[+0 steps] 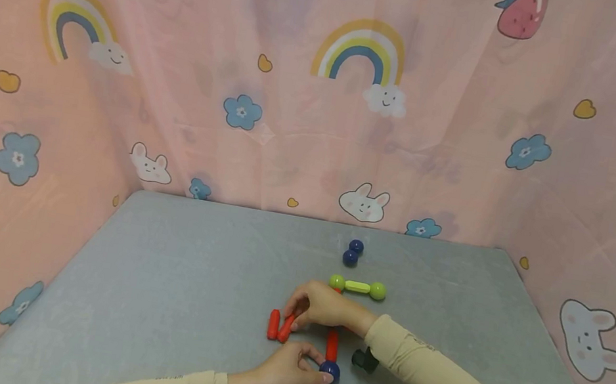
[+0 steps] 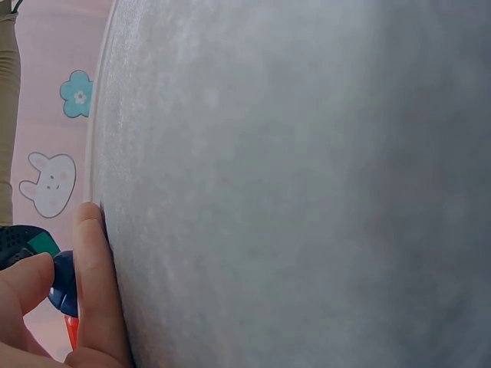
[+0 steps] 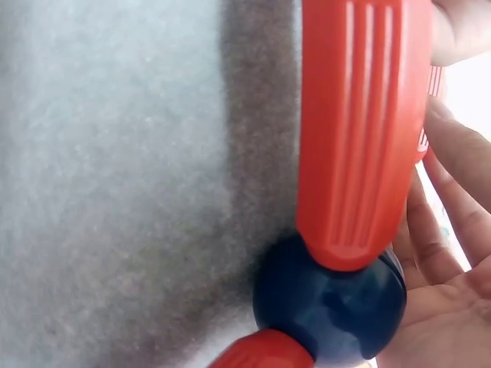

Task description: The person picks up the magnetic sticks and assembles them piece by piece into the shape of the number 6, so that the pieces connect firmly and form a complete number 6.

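My left hand [image 1: 286,375] pinches a dark blue ball [image 1: 329,372] between thumb and fingers. A red rod [image 1: 332,346] points away from that ball. In the right wrist view the ribbed red rod [image 3: 353,130] touches the ball [image 3: 330,299], and the end of another red rod [image 3: 265,353] meets it from below. Farther left, the fingers of my right hand [image 1: 321,303] pinch a loose red rod [image 1: 285,329], beside a second loose red rod [image 1: 273,324]. My right hand hides what lies between the upright rod and the green pieces.
Beyond my right hand lies a lime-green rod [image 1: 357,286] with a green ball [image 1: 378,291] at its right end and another at its left. Two blue balls [image 1: 350,258] sit farther back. A black device [image 1: 364,360] is under my right sleeve. Pink patterned cloth surrounds the grey table.
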The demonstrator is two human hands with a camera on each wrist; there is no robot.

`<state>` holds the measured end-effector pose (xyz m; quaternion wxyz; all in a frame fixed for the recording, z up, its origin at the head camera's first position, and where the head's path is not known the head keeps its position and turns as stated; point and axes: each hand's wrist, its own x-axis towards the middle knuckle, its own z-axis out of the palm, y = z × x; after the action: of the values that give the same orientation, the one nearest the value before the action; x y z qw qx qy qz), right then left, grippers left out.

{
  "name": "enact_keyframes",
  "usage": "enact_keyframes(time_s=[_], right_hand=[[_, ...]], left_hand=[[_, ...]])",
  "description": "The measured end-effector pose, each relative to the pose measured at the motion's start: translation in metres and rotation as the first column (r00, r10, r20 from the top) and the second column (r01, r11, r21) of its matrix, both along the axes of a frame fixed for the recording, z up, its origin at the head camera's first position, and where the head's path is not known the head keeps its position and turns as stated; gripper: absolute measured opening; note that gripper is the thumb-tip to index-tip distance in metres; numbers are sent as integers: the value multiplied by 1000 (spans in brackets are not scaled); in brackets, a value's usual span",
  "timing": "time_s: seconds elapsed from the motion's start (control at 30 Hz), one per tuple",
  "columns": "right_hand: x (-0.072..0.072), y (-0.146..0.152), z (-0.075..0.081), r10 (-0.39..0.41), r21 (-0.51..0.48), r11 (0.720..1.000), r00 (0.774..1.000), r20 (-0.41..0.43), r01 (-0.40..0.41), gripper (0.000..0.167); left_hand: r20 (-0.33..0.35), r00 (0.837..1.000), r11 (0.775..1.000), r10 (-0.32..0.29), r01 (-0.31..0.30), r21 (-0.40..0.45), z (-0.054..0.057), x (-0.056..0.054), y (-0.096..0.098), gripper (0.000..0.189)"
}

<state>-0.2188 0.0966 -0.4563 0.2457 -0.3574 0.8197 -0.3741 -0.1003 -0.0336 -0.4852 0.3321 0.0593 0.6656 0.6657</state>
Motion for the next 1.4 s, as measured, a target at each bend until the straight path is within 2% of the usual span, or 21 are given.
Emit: enact_keyframes(time_s=[0.2, 0.6, 0.93, 1.4], right_hand=[[0, -1, -2, -31, 2, 1000, 999, -5, 31, 17], [1, 0, -6, -42, 1, 999, 999, -26, 42, 18], [0, 3, -9, -60, -32, 998, 998, -12, 60, 17], [8, 26, 10, -188, -88, 979, 981, -41, 184, 16]], left_hand=[[2, 1000, 1000, -2, 2, 0, 2, 0, 0, 26], [0, 1000, 1000, -11, 11, 3, 0, 0, 0, 27], [0, 1000, 1000, -11, 11, 20, -1, 0, 0, 27], [0, 1000, 1000, -8, 8, 8, -1, 0, 1, 26]])
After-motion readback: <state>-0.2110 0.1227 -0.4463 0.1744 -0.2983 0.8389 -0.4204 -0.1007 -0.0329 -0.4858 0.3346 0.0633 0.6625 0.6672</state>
